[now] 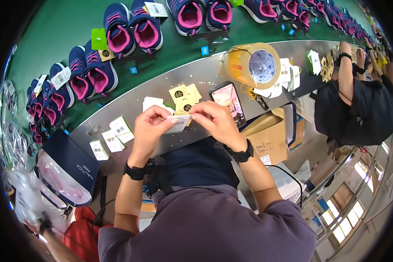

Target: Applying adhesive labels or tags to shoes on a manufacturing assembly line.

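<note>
I see my left hand (149, 126) and right hand (214, 120) drawn close together over the steel shelf (196, 76), both pinching one small white label (178, 123) by its opposite ends, fingertips closed on it. The label hangs just above the near edge of the shelf, in front of the phone (228, 103) lying there. Behind the label on the shelf sit yellow tags (184, 97) and, toward my left, more white labels (115, 135). The tape roll (254, 65) stands further back on the shelf, to the right of the phone, and the green belt (61, 26) beyond the shelf carries navy-and-pink shoes (133, 28).

My worry is the grip: it is thin and at the very edges, so a small slip could drop the label past the shelf's edge onto my lap or the box (268, 139) below. If the label is sticky, it could also fold on itself or catch my fingers. My right wrist is close to the phone and could nudge it.
</note>
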A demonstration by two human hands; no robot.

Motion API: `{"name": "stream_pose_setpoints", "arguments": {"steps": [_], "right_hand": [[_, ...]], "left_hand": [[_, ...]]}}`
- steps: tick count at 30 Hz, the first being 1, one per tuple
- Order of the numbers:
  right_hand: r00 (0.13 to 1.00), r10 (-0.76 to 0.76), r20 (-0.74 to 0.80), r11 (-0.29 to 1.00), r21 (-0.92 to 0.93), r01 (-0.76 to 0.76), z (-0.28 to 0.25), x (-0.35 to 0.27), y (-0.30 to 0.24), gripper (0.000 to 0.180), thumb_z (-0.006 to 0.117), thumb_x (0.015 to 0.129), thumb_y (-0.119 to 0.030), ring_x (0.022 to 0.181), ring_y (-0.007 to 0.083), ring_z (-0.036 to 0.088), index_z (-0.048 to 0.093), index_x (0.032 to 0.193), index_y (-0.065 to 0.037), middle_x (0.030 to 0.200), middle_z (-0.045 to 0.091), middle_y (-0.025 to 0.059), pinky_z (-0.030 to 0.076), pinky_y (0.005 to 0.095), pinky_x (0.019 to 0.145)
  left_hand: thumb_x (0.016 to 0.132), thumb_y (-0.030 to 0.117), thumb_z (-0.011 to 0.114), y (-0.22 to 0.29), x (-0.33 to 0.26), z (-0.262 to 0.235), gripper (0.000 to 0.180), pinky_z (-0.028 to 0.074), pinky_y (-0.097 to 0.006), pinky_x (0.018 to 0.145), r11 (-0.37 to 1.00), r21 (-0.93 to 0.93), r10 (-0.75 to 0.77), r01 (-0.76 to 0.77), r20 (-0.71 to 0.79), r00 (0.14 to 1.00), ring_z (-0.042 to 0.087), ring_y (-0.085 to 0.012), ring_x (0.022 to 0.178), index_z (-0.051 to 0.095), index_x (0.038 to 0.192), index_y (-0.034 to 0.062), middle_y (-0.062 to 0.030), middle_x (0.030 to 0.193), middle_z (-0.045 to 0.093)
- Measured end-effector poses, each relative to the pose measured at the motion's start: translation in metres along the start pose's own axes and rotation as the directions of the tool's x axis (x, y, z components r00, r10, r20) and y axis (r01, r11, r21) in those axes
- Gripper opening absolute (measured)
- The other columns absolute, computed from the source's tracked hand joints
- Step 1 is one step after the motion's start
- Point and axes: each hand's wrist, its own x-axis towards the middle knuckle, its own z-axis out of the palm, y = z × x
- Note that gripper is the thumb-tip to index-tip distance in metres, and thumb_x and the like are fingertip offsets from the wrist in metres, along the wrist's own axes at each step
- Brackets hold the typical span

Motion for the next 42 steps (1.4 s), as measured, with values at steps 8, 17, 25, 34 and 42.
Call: {"name": "stream_pose_setpoints", "arguments": {"steps": [8, 17, 25, 34, 42], "right_hand": [[0.993, 0.091, -0.076, 0.991, 0.109, -0.082, -0.027, -0.013, 0.002, 0.013, 0.062, 0.084, -0.002, 0.072, 0.0089, 0.059, 0.065, 0.097, -0.002, 0.085, 0.066, 0.004, 0.045, 0.022, 0.06], [0.81, -0.449, -0.377, 0.668, -0.744, 0.024, -0.145, 0.03, -0.024, 0.017, 0.07, 0.073, -0.002, 0.071, 0.0208, 0.058, 0.068, 0.089, -0.007, 0.076, 0.061, 0.0057, 0.045, 0.0296, 0.06], [0.708, -0.419, -0.569, 0.899, -0.372, 0.233, -0.154, 0.014, -0.026, 0.007, 0.057, 0.087, -0.002, 0.089, 0.0185, 0.064, 0.057, 0.094, 0.0, 0.095, 0.067, 0.0116, 0.048, 0.0292, 0.082], [0.486, -0.311, -0.817, 0.949, -0.245, 0.197, -0.178, -0.026, -0.052, 0.014, 0.047, 0.094, -0.002, 0.064, 0.0171, 0.056, 0.056, 0.105, -0.002, 0.08, 0.059, 0.0078, 0.049, 0.0266, 0.065], [0.877, -0.191, -0.441, 0.969, -0.225, 0.098, -0.129, -0.002, -0.055, 0.033, 0.059, 0.078, 0.005, 0.049, 0.0102, 0.052, 0.059, 0.11, -0.004, 0.07, 0.061, 0.0026, 0.042, 0.0233, 0.048]], "left_hand": [[0.078, -0.009, 0.065, 0.009, 0.027, 0.049, 0.016, 0.052, -0.023, 0.074, 0.982, -0.189, -0.013, 0.022, 0.048, 0.999, 0.061, -0.011, 0.084, 0.054, 0.086, 0.0007, -0.0069, 0.093, 0.061], [0.077, -0.001, 0.067, 0.027, 0.063, 0.107, 0.008, 0.047, -0.024, 0.068, 0.785, 0.393, 0.388, -0.478, 0.29, 0.875, 0.058, -0.011, 0.073, 0.063, 0.085, -0.0015, -0.0039, 0.079, 0.062], [0.075, -0.004, 0.06, 0.021, 0.114, 0.199, 0.012, 0.048, -0.035, 0.067, 0.571, 0.413, 0.558, -0.71, 0.439, 0.704, 0.061, -0.028, 0.078, 0.053, 0.085, -0.0016, -0.0159, 0.113, 0.057], [0.074, 0.002, 0.066, 0.044, 0.1, 0.187, 0.011, 0.049, -0.034, 0.07, 0.635, 0.352, 0.597, -0.687, 0.341, 0.726, 0.061, -0.0259, 0.077, 0.059, 0.083, 0.0028, -0.0121, 0.099, 0.059], [0.081, 0.0, 0.067, 0.053, 0.085, 0.165, 0.016, 0.049, -0.02, 0.072, 0.94, -0.25, 0.257, -0.231, 0.079, 0.963, 0.059, -0.0068, 0.078, 0.06, 0.095, -0.0016, -0.0033, 0.086, 0.064]]}}
